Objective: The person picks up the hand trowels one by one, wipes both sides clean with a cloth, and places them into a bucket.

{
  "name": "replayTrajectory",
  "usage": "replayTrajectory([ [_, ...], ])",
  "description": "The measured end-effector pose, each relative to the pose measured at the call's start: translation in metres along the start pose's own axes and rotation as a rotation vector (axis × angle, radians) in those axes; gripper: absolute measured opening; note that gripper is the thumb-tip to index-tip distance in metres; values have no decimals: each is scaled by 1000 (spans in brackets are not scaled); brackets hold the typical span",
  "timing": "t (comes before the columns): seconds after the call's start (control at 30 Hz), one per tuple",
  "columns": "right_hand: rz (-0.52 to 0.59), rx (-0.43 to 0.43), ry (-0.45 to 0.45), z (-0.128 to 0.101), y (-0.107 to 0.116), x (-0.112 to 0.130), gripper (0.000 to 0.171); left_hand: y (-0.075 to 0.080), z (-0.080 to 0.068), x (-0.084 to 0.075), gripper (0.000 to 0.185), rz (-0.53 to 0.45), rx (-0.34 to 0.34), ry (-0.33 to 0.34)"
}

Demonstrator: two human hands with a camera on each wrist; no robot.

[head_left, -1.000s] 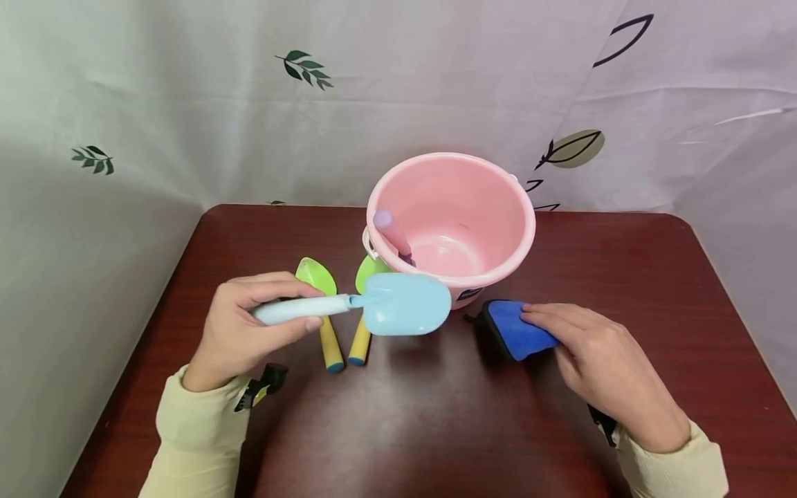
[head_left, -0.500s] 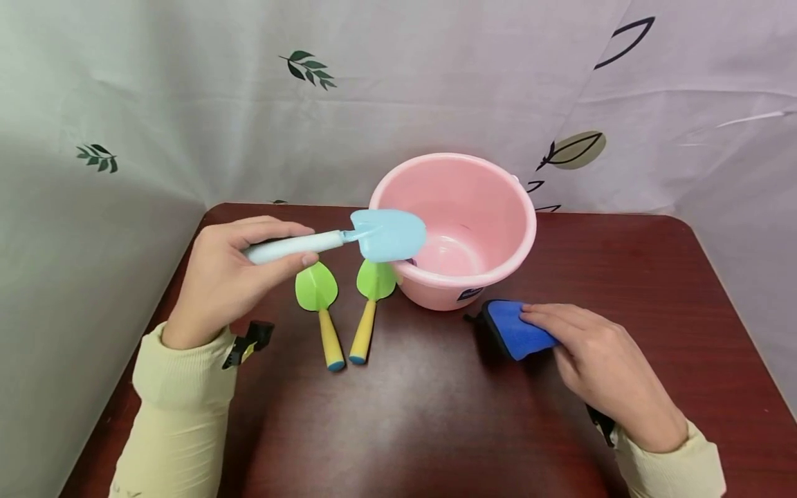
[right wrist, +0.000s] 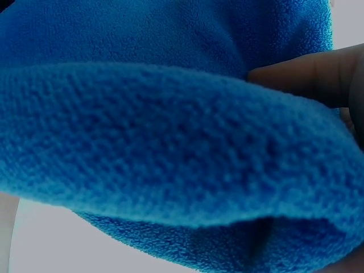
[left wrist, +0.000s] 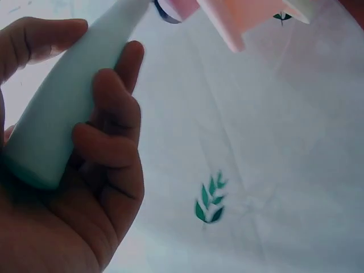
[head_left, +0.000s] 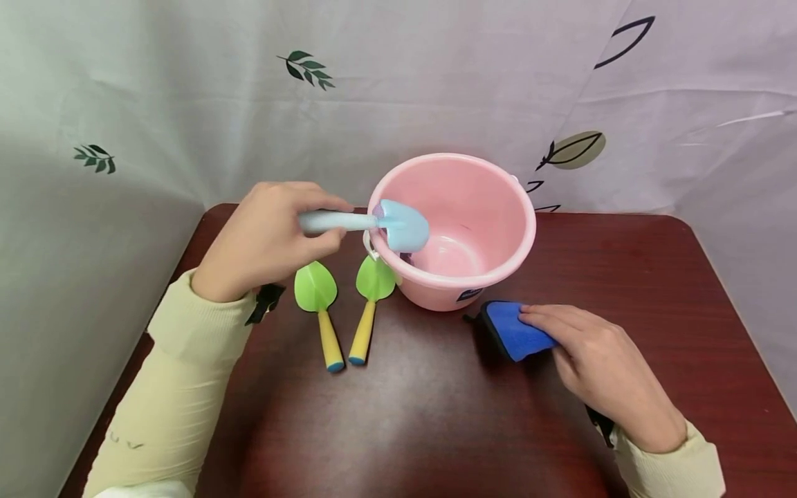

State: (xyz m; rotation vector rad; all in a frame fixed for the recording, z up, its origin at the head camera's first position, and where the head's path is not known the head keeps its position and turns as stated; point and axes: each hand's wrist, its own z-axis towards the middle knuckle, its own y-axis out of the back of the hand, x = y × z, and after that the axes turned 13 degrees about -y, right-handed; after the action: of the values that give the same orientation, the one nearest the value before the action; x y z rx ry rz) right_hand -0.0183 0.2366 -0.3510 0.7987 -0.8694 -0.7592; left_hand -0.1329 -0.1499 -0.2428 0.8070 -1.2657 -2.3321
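Note:
My left hand (head_left: 274, 238) grips the pale handle of a light blue toy shovel (head_left: 405, 227); its blade tips over the near left rim of a pink bucket (head_left: 436, 292). In the left wrist view my fingers (left wrist: 111, 142) curl round the shovel handle (left wrist: 62, 119), with the bucket's rim (left wrist: 233, 23) just above. A purple-tipped handle (head_left: 377, 209) leans inside the bucket, mostly hidden by the blade. My right hand (head_left: 598, 366) holds a folded blue cloth (head_left: 513, 333) on the table, right of the bucket. The cloth (right wrist: 170, 142) fills the right wrist view, a fingertip (right wrist: 318, 79) pressing on it.
Two green toy shovels (head_left: 316, 289) (head_left: 375, 280) with yellow handles lie side by side on the dark red table (head_left: 436, 415), left of the bucket. A leaf-print curtain (head_left: 436, 83) hangs close behind the table and along both sides.
My left hand carried the blue shovel up from over the table's front and rightward to the bucket, then tipped its blade over the rim. The right hand and cloth stayed put.

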Motion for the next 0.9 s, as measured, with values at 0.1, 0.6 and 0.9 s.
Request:
replayTrajectory([
  [0.1, 2, 0, 0, 0, 0, 0, 45, -1, 11, -3, 23, 37, 41, -57],
  [0.6, 8, 2, 3, -1, 1, 0, 45, -6, 39, -15, 22, 16, 141, -80],
  [0.9, 6, 1, 1, -1, 2, -1, 45, 2, 36, -12, 21, 96, 125, -69],
])
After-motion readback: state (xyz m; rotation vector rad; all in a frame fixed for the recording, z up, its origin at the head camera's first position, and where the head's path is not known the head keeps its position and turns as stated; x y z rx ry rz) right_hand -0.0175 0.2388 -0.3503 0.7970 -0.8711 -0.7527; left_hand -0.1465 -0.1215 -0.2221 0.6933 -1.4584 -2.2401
